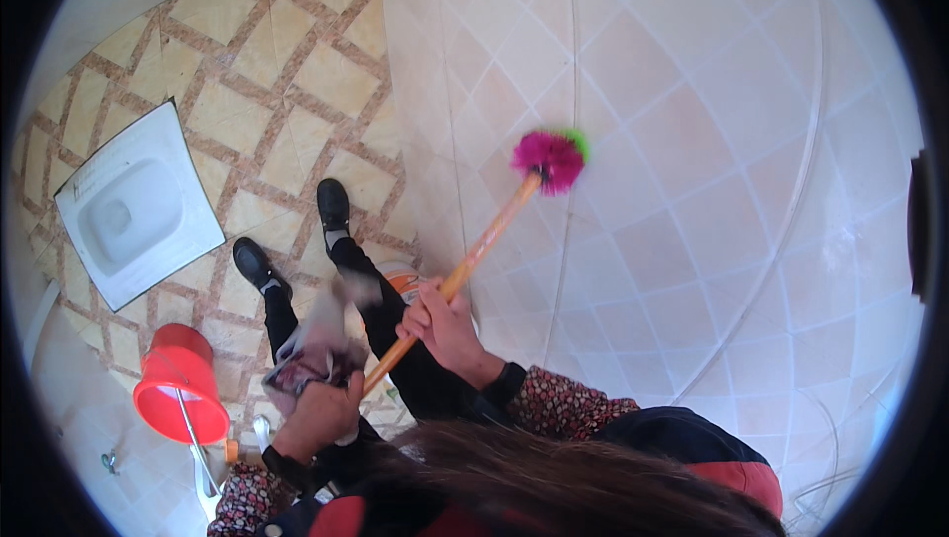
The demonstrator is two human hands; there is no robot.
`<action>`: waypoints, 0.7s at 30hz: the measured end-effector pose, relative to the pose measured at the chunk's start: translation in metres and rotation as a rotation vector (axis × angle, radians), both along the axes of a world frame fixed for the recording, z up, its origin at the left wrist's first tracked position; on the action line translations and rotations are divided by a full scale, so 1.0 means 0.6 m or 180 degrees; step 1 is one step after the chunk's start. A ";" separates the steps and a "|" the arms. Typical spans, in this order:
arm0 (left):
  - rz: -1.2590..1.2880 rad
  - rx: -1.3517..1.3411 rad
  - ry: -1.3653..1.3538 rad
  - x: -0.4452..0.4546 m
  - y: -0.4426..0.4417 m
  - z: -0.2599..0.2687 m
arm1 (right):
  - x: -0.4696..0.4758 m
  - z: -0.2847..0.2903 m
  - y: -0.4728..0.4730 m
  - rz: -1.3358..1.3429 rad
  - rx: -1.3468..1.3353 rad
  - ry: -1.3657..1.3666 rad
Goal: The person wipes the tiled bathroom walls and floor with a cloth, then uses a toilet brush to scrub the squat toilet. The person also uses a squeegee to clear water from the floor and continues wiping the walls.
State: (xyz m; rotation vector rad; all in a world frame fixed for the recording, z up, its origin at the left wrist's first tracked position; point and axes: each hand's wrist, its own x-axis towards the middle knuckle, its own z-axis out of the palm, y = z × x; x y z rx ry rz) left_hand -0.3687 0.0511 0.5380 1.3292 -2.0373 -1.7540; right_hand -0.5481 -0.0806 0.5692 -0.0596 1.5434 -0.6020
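Observation:
A long-handled brush (485, 240) with a pinkish-orange stick slants up across the view. Its round head of magenta and green bristles (550, 159) is against or just in front of the tiled wall (689, 144); contact cannot be told. Around the middle of the stick, my right hand (445, 325) is closed. My left hand (320, 409) grips the stick's lower end and also holds a crumpled, patterned cloth (317, 359), part of which hangs blurred toward my legs.
A white squat toilet (133, 211) is set in the yellow-and-brown tiled floor (245, 114). At lower left a red bucket (178, 366) holds a metal rod. Behind my leg stands an orange-and-white bucket (402, 277), mostly hidden. A tap (110, 461) sticks out of the left wall.

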 end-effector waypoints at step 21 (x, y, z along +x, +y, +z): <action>0.0592 0.0503 0.0052 -0.095 -0.116 -0.053 | -0.030 -0.151 -0.165 0.1041 -0.0458 0.0228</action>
